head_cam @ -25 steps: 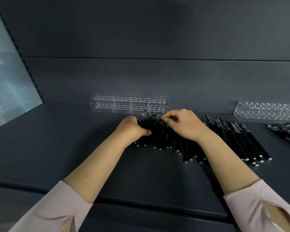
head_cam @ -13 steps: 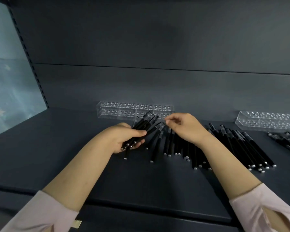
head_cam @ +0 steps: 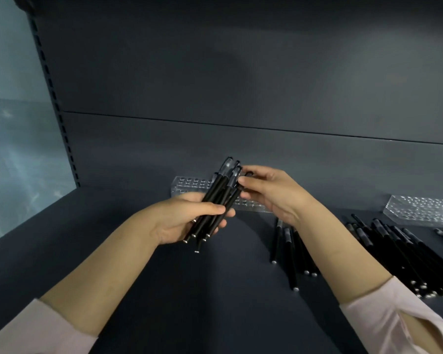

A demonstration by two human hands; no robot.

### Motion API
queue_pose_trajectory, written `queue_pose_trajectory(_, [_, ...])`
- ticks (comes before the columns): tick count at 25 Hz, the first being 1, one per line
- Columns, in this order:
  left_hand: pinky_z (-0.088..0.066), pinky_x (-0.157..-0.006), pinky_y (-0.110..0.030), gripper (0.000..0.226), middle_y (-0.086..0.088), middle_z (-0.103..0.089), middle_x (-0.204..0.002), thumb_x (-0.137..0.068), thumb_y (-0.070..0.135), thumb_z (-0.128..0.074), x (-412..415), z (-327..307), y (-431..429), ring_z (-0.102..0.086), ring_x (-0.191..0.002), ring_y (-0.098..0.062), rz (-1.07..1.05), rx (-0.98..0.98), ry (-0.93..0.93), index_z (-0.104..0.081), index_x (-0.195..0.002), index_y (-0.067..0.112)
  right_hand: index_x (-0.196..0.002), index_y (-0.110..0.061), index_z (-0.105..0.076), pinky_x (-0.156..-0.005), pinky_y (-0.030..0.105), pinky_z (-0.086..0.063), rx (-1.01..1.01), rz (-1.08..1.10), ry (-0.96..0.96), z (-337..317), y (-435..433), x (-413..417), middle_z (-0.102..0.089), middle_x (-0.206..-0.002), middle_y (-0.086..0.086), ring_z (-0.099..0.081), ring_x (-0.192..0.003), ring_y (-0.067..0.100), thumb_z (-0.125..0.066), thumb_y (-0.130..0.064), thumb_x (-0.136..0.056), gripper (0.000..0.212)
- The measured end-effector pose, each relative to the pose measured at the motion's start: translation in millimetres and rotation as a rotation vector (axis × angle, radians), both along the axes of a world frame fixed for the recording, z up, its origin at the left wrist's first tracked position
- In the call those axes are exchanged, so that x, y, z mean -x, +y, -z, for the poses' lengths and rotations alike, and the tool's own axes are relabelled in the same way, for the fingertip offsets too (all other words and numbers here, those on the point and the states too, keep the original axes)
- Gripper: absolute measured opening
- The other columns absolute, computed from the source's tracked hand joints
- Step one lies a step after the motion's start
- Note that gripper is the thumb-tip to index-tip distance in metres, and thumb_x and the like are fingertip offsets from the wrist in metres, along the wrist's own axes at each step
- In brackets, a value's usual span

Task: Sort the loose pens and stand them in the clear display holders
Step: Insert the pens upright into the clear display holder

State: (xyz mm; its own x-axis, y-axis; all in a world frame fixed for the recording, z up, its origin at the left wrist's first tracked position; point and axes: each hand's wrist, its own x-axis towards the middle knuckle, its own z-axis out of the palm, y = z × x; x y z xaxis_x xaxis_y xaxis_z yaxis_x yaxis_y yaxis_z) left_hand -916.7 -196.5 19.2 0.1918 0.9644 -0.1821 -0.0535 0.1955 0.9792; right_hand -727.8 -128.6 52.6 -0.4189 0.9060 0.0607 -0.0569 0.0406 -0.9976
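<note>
the left hand [head_cam: 189, 221] held a bundle of pens [head_cam: 216, 198], fingers curled round the barrels. the right hand [head_cam: 269, 192] pinched one cap at the bundle's top, in front of the clear holder [head_cam: 189, 185]. risk: a slack left grip could let the uneven pens slide out below the fingers. no writing was legible.

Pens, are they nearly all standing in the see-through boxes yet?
Not nearly. Done: no pen shows standing in the middle holder or the right holder, though hands hide part of the middle one. In hand: the left hand grips a bundle of pens, and the right hand pinches at its cap ends. Left: that bundle, plus the loose pens lying on the shelf.
</note>
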Motion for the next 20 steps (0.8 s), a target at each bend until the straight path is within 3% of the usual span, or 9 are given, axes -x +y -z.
queue_pose_trajectory(4, [-0.057,-0.067,-0.025,0.029,-0.009,-0.074,-0.108,-0.078,0.021,-0.075,30,5,4,-0.073,-0.091,-0.02,-0.047,-0.063,-0.098,-0.073,-0.105,0.011,-0.123,-0.005,-0.06,-0.069,0.02,-0.057,-0.074,0.061,0.029,-9,4,40,-0.062,-0.099,0.015,-0.065,-0.08,0.018,-0.064,0.001,-0.087,0.037])
queue_pose_trajectory(9, [-0.058,-0.063,-0.026,0.02,-0.011,-0.076,-0.099,-0.094,0.014,-0.062,55,12,16,-0.074,-0.084,-0.02,-0.286,-0.125,-0.188,-0.069,-0.107,0.001,-0.094,-0.012,-0.054,-0.067,0.024,-0.057,-0.139,0.314,0.071,-10,18,83,-0.063,-0.086,0.014,-0.063,-0.066,0.017,-0.068,0.002,-0.084,0.022])
queue_pose_trajectory(12, [-0.059,-0.063,-0.025,0.015,-0.009,-0.077,-0.093,-0.096,0.011,-0.059,72,22,24,-0.075,-0.083,-0.02,-0.44,-0.15,-0.233,-0.067,-0.105,0.002,-0.092,-0.017,-0.056,-0.073,0.03,-0.056,-0.251,0.406,0.067,-14,33,104,-0.064,-0.075,0.004,-0.063,-0.06,0.012,-0.067,-0.001,-0.085,0.021])
queue_pose_trajectory(17, [-0.058,-0.073,-0.029,0.015,-0.007,-0.077,-0.098,-0.095,0.012,-0.061,92,33,37,-0.074,-0.091,-0.019,-0.568,-0.196,-0.252,-0.064,-0.108,0.007,-0.095,-0.025,-0.055,-0.081,0.038,-0.055,-0.623,0.497,-0.047,-21,54,128,-0.068,-0.081,0.004,-0.067,-0.078,0.019,-0.064,-0.008,-0.088,0.021])
queue_pose_trajectory(20, [-0.055,-0.077,-0.031,0.017,-0.004,-0.077,-0.096,-0.095,0.016,-0.062,96,36,40,-0.074,-0.091,-0.018,-0.566,-0.186,-0.234,-0.062,-0.111,0.01,-0.096,-0.024,-0.056,-0.08,0.031,-0.055,-0.738,0.455,-0.079,-16,60,139,-0.067,-0.083,0.0,-0.066,-0.08,0.013,-0.063,-0.008,-0.088,0.02])
